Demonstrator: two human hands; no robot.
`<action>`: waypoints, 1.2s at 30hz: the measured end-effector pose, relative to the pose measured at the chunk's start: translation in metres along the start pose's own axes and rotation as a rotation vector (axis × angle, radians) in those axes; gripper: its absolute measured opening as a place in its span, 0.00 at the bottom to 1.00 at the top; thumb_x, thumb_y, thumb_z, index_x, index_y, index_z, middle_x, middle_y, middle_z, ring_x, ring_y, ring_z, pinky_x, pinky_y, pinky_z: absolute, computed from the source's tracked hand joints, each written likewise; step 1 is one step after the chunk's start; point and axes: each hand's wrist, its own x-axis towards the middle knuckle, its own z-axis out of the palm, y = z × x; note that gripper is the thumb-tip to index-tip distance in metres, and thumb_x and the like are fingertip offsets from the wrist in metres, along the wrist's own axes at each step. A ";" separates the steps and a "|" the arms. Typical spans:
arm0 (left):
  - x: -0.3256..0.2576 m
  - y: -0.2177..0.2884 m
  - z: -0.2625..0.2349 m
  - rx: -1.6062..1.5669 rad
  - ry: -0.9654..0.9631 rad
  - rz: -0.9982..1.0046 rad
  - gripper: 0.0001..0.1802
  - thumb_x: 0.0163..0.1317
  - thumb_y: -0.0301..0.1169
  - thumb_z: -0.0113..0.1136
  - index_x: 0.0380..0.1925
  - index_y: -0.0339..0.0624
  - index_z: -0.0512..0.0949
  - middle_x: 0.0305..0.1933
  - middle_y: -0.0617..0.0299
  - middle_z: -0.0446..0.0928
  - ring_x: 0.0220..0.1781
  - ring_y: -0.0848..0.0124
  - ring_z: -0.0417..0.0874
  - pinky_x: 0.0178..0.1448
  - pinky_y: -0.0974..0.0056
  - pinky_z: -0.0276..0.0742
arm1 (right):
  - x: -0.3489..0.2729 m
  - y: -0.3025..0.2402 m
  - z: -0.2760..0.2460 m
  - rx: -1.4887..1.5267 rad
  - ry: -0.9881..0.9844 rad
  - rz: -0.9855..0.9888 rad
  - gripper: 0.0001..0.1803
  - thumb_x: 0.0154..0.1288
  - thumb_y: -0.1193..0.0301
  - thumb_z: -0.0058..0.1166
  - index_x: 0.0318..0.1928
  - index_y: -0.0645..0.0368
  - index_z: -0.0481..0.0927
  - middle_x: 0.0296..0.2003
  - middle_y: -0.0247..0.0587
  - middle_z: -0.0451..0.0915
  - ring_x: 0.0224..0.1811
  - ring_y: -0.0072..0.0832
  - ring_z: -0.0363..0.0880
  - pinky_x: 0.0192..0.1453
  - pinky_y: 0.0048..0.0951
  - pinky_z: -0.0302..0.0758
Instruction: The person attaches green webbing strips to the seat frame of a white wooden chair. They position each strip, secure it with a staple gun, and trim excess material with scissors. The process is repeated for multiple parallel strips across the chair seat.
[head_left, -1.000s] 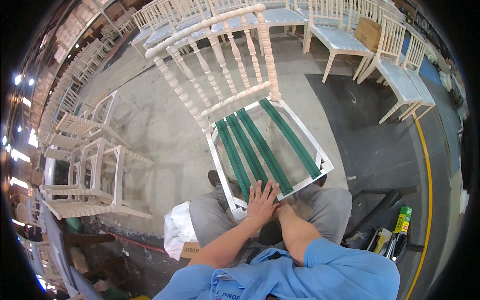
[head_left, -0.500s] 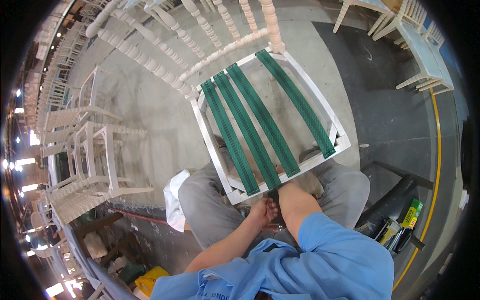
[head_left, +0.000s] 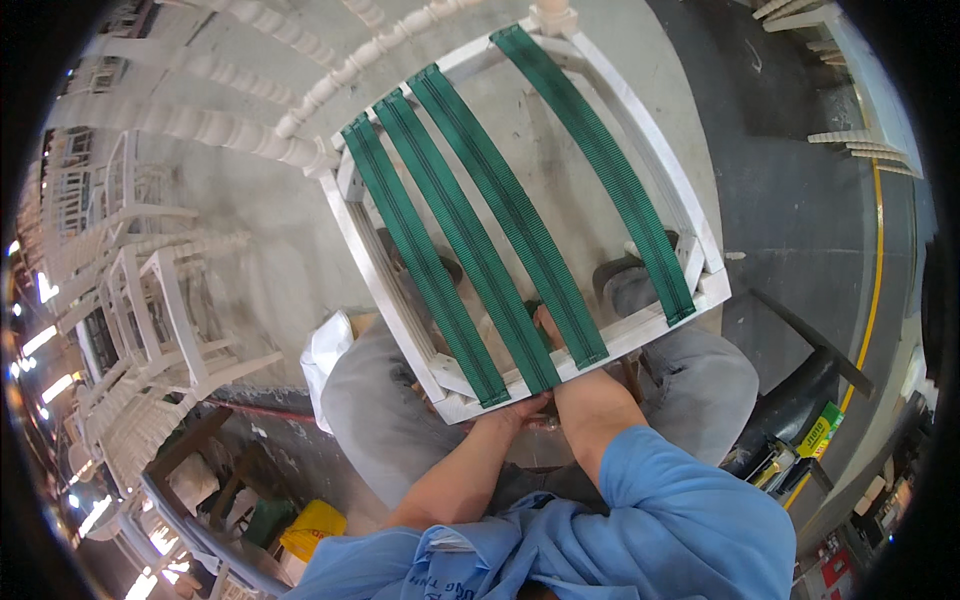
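A white wooden chair seat frame is tilted in front of me, near my knees. Several dark green webbing straps run from its back rail to its front rail, with a wider gap before the rightmost one. My left hand is closed just under the front rail, by the second strap from the left; its fingertips are mostly hidden. My right forearm passes beneath that rail. Part of my right hand shows through the gap between straps, seemingly closed beside something dark; most of it is covered.
The chair's turned back spindles extend to the upper left. White chairs stand at left, others at upper right. A black bench with a green-yellow box is at right. A yellow bag lies lower left.
The seat frame appears closer and larger in view. My left hand has moved up against the underside of the front rail, and my right hand now shows partly between the straps.
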 end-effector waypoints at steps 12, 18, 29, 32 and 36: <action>0.013 -0.005 0.006 0.106 -0.310 -0.132 0.14 0.67 0.43 0.67 0.46 0.49 0.82 0.39 0.61 0.84 0.39 0.62 0.86 0.34 0.53 0.84 | -0.002 -0.007 -0.021 -0.072 0.085 -0.004 0.24 0.72 0.50 0.49 0.39 0.59 0.85 0.31 0.48 0.86 0.35 0.41 0.87 0.37 0.53 0.83; 0.008 -0.012 0.004 0.004 -0.289 -0.094 0.12 0.71 0.37 0.64 0.47 0.42 0.82 0.46 0.57 0.85 0.46 0.62 0.88 0.45 0.56 0.90 | 0.003 -0.007 -0.019 -0.097 0.090 -0.013 0.23 0.72 0.51 0.50 0.39 0.59 0.86 0.31 0.49 0.86 0.36 0.41 0.88 0.37 0.53 0.84; 0.015 -0.006 0.015 0.103 -0.623 0.048 0.20 0.71 0.47 0.58 0.49 0.42 0.82 0.38 0.54 0.85 0.38 0.63 0.88 0.39 0.58 0.91 | -0.013 -0.002 -0.026 -0.283 0.135 -0.046 0.21 0.72 0.54 0.52 0.38 0.59 0.87 0.32 0.50 0.87 0.37 0.41 0.88 0.37 0.54 0.84; 0.006 -0.005 0.021 0.242 -0.811 0.138 0.21 0.70 0.48 0.57 0.48 0.43 0.81 0.37 0.56 0.84 0.32 0.65 0.85 0.30 0.62 0.87 | -0.036 0.001 -0.035 -0.642 0.202 -0.010 0.20 0.71 0.54 0.52 0.38 0.59 0.87 0.32 0.51 0.87 0.37 0.41 0.89 0.37 0.54 0.84; 0.006 -0.010 0.032 0.150 -1.017 -0.060 0.14 0.71 0.42 0.56 0.46 0.46 0.79 0.37 0.62 0.80 0.25 0.70 0.75 0.28 0.67 0.78 | -0.108 -0.009 -0.029 -1.512 0.291 0.205 0.20 0.71 0.55 0.53 0.38 0.59 0.87 0.32 0.51 0.87 0.37 0.41 0.89 0.37 0.54 0.84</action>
